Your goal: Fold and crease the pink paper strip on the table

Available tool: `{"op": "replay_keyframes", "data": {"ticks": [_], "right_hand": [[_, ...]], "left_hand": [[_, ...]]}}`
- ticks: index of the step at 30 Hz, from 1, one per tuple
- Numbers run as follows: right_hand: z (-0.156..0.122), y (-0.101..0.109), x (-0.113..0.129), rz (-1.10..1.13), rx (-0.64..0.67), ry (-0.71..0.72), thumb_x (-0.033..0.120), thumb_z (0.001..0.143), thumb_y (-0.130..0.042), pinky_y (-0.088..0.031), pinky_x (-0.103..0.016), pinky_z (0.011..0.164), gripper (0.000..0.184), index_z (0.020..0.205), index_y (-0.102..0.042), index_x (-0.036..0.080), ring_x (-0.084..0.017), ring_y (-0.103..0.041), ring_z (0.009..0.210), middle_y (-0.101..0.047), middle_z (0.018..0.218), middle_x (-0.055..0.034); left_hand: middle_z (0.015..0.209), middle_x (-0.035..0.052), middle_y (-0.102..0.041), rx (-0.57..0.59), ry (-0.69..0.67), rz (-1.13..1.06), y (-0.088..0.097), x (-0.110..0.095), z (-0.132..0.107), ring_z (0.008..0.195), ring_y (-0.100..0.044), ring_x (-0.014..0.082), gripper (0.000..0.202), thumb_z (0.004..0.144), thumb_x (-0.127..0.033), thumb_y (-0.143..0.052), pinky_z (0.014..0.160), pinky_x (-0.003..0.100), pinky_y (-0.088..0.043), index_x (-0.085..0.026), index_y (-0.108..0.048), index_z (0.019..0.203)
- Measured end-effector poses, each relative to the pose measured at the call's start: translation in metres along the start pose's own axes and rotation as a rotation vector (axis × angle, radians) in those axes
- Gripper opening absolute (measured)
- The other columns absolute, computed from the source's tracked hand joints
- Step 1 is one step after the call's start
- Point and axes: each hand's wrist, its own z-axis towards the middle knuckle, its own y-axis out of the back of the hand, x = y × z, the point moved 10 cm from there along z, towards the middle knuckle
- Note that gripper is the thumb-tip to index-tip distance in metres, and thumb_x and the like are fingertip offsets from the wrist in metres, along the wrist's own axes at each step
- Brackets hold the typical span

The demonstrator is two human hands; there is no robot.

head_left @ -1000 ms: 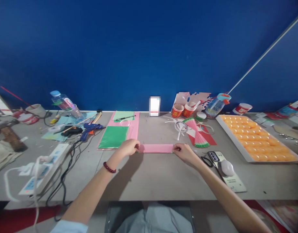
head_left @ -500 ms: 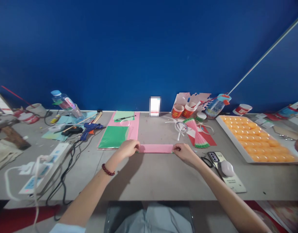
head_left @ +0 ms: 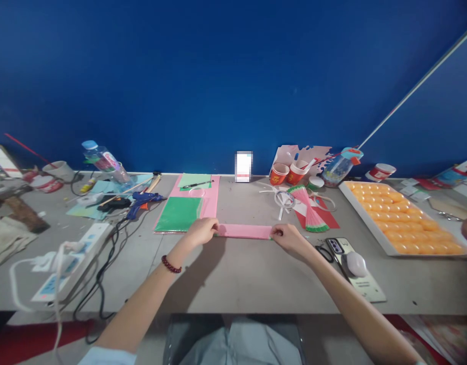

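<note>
A narrow folded strip of pink paper [head_left: 244, 231] lies flat on the grey table [head_left: 241, 274], straight ahead of me. My left hand [head_left: 201, 231] pinches its left end with curled fingers; a dark red bead bracelet circles that wrist. My right hand [head_left: 289, 238] pinches the strip's right end. Both hands rest on the tabletop.
Green and pink sheets [head_left: 180, 213] with a pen lie behind the left hand. A blue glue gun [head_left: 142, 201], a power strip [head_left: 71, 261] and cables are at the left. Pleated paper fans [head_left: 309, 213], red cups [head_left: 286, 174], a phone [head_left: 342, 248] and a tray of orange balls [head_left: 402, 218] sit at the right.
Both hands keep their pinch on the strip's ends; the strip's left end sits a touch higher than before. Someone's hand has come into view at the far right edge.
</note>
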Motion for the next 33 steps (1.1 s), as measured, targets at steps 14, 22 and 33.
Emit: {"op": "replay_keyframes", "data": {"ticks": [14, 22, 33], "right_hand": [[0.01, -0.005, -0.003, -0.063, 0.057, -0.017, 0.017, 0.066, -0.052, -0.038, -0.022, 0.057, 0.02, 0.07, -0.072, 0.017, -0.016, -0.059, 0.062, -0.069, 0.066, -0.0048], [0.01, -0.006, -0.005, -0.05, 0.053, 0.004, 0.017, 0.067, -0.052, -0.038, -0.022, 0.058, 0.02, 0.07, -0.071, 0.016, -0.016, -0.059, 0.062, -0.068, 0.066, -0.0048], [0.001, -0.004, -0.003, 0.007, -0.016, 0.023, 0.021, 0.069, -0.049, -0.039, -0.023, 0.06, 0.02, 0.072, -0.069, 0.017, -0.015, -0.058, 0.063, -0.067, 0.067, -0.0037]], "left_hand": [[0.096, 0.0038, -0.072, 0.028, 0.037, -0.011, -0.004, 0.006, 0.008, 0.086, -0.065, 0.019, 0.015, 0.08, -0.017, -0.055, 0.066, 0.025, -0.042, -0.022, -0.068, 0.085], [0.094, 0.0036, -0.073, 0.019, 0.018, -0.02, -0.005, 0.005, 0.007, 0.084, -0.065, 0.0189, 0.014, 0.078, -0.015, -0.058, 0.065, 0.025, -0.041, -0.021, -0.069, 0.084], [0.09, 0.0018, -0.073, -0.053, -0.025, 0.041, -0.002, 0.0, 0.0, 0.085, -0.065, 0.0196, 0.017, 0.077, -0.015, -0.058, 0.068, 0.026, -0.041, -0.025, -0.072, 0.08]]}}
